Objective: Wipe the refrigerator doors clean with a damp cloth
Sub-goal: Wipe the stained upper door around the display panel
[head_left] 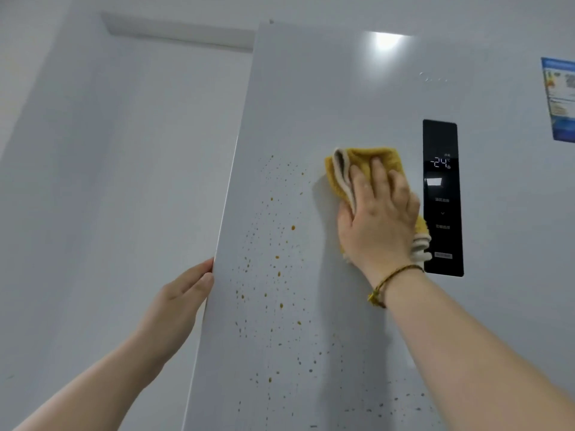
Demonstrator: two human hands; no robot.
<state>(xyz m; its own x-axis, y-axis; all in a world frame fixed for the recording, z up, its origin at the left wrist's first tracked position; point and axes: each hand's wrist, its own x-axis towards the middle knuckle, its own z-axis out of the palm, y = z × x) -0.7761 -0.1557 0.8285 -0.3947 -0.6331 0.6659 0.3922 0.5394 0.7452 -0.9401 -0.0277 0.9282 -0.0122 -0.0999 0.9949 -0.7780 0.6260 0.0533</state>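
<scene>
Low in the frame's left, the left hand [183, 297] grips the refrigerator door [311, 88] by its left edge. Right hand [379, 219], fingers flat and spread, presses the yellow cloth [385, 155] to the door mid-frame, beside the black control panel [441, 138]; orange specks [280, 275] lie below-left.

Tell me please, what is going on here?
A person is cleaning a white refrigerator door. The right hand presses a folded yellow cloth flat against it, just left of the black control panel. The left hand holds the door's left edge. Many orange-brown spots are on the door, left of and below the cloth.
</scene>
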